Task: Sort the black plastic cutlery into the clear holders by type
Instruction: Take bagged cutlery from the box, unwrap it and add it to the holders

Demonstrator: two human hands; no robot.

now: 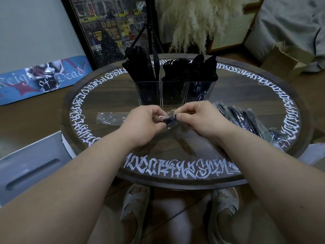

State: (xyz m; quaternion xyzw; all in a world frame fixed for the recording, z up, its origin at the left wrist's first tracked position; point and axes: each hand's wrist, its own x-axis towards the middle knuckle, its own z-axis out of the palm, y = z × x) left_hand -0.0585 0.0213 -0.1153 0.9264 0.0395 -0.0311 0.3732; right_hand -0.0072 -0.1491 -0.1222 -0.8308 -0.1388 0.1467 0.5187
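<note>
Two hands meet over the tabletop's middle: I see the left hand (144,120) and right hand (197,118) both pinching a clear-wrapped black piece (169,119), type unclear. Three clear holders (173,92) near the far edge hold sorted cutlery. Wrapped cutlery (246,120) lies by the right edge.

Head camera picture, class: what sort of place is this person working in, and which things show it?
Probably a home living room, not a workshop. A round lettered table stands on a wood floor, a framed street picture leans behind it, beside dried pampas grass, and the person wears slippers.
</note>
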